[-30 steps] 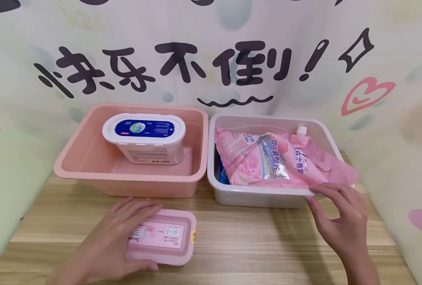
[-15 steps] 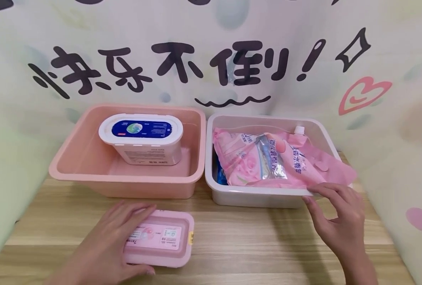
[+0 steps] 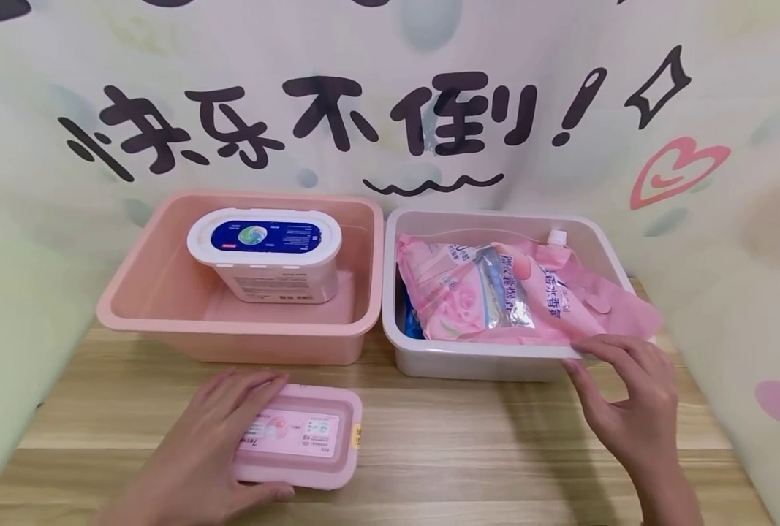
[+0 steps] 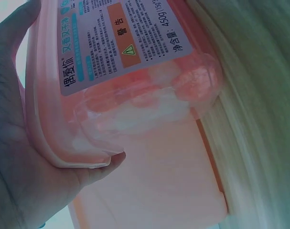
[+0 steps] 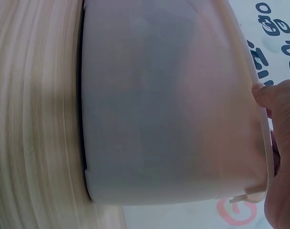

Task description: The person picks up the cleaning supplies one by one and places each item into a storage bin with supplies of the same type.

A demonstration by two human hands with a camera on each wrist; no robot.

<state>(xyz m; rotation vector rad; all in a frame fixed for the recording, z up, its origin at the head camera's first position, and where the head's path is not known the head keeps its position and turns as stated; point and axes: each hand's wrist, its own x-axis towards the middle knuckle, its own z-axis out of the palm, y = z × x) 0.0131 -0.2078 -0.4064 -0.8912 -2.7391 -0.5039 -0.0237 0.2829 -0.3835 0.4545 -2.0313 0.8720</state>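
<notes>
In the head view my left hand [image 3: 212,446] grips a pink lidded tub of laundry pods [image 3: 324,438] from its left side, fingers over the far edge and thumb along the near edge. The left wrist view shows the tub's clear, rounded side [image 4: 140,109] with a printed label and pods inside. My right hand [image 3: 633,409] pinches the front right rim of a white plastic bin [image 3: 482,365], thumb below the rim and fingers above. Inside that bin lies a pink spouted refill pouch [image 3: 561,299], its corner hanging over the right rim beside my fingers.
Left of the white bin stands a pink bin [image 3: 264,343]; a white tub with a blue-labelled lid [image 3: 264,237] is inside it. Something blue [image 3: 412,321] peeks out under the pouch. A printed cloth [image 3: 337,44] hangs behind. Both bins stand on a wood-grain table [image 3: 442,453].
The view shifts slightly. Both hands keep their holds on the tub and the bin rim, and the bins stay where they were.
</notes>
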